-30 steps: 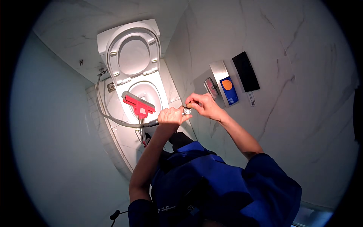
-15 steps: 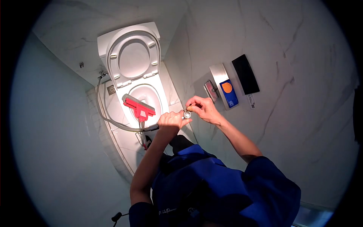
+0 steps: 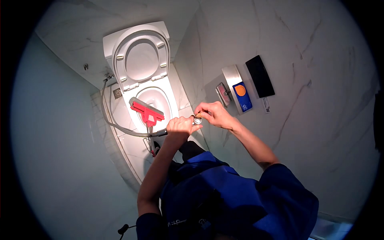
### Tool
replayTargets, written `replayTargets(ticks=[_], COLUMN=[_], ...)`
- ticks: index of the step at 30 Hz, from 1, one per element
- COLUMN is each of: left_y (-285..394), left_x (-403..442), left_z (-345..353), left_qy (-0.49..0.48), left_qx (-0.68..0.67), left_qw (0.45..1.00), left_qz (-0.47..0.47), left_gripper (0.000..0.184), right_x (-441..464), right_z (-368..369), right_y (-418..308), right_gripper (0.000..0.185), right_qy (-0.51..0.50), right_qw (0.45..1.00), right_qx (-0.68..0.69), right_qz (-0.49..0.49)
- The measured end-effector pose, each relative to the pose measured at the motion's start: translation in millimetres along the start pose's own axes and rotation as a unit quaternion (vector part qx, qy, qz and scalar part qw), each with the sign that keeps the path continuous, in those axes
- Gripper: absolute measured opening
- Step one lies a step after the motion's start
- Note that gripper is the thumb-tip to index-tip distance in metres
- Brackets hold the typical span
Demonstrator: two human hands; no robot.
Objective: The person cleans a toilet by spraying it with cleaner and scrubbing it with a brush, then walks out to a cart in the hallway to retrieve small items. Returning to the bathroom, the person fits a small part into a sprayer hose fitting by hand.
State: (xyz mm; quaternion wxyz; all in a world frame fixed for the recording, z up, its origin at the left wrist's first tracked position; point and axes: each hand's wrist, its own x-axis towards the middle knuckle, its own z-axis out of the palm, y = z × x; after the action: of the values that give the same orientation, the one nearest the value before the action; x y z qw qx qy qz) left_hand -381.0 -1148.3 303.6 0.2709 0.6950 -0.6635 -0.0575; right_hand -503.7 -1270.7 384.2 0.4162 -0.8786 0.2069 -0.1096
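Observation:
My left hand (image 3: pixel 180 126) is closed around a handheld bidet sprayer, whose round metal head (image 3: pixel 197 120) points up beside my thumb. From its other end a grey hose (image 3: pixel 132 132) runs left. My right hand (image 3: pixel 216 115) pinches a small yellow-brown piece (image 3: pixel 199 115) at the rim of the sprayer head; its kind is too small to make out. Left of my left hand, a red squeegee-like mop head (image 3: pixel 149 113) stands in front of the toilet bowl (image 3: pixel 173 105), its pole reaching down toward the floor.
The toilet's lid and seat (image 3: pixel 141 60) are raised. The hose joins a wall valve (image 3: pixel 109 76) near a floor drain (image 3: pixel 117 93). On the right marble wall are a metal paper holder (image 3: pixel 223 95), a metal panel with a blue card (image 3: pixel 242 97) and a black panel (image 3: pixel 260 76).
Both hands stay close together at the sprayer head, with only a slight shift of the right fingers. The camera view has moved very little.

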Motion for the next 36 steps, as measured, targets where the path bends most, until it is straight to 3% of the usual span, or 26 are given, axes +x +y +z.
replayTargets(ticks=[4, 6, 8, 11, 14, 23, 30, 36], left_y=[-5, -5, -2, 0, 2, -5, -7, -8], left_x=[-7, -8, -5, 5, 9, 2, 1, -4], left_z=[18, 16, 5, -9, -17, -7, -9, -10], left_qy=[0.079, 0.086, 0.103, 0.021, 0.006, 0.146, 0.114, 0.108], left_qx=[0.029, 0.032, 0.048, 0.003, 0.011, 0.053, 0.032, 0.045], left_qw=[0.996, 0.995, 0.993, 1.0, 1.0, 0.985, 0.99, 0.991], left_qz=[0.043, 0.044, 0.042, 0.005, 0.01, 0.069, 0.07, 0.072], left_gripper=[0.042, 0.042, 0.043, 0.044, 0.043, 0.041, 0.043, 0.043], right_x=[3, 0, -6, -11, -13, -20, -17, -20], right_z=[8, 5, 6, 10, 9, 9, 6, 13], right_y=[-1, -7, 3, 10, 9, -5, -18, -13], right_gripper=[0.008, 0.008, 0.009, 0.011, 0.011, 0.008, 0.004, 0.003], right_qy=[-0.027, -0.014, 0.017, 0.089, 0.094, 0.099, 0.09, 0.087], right_qw=[0.986, 0.999, 0.973, 0.917, 0.923, 0.948, 0.978, 0.995], right_qx=[-0.128, -0.011, 0.144, 0.354, 0.333, 0.262, 0.146, 0.05], right_qz=[-0.104, 0.04, 0.177, 0.162, 0.167, 0.149, 0.118, 0.029])
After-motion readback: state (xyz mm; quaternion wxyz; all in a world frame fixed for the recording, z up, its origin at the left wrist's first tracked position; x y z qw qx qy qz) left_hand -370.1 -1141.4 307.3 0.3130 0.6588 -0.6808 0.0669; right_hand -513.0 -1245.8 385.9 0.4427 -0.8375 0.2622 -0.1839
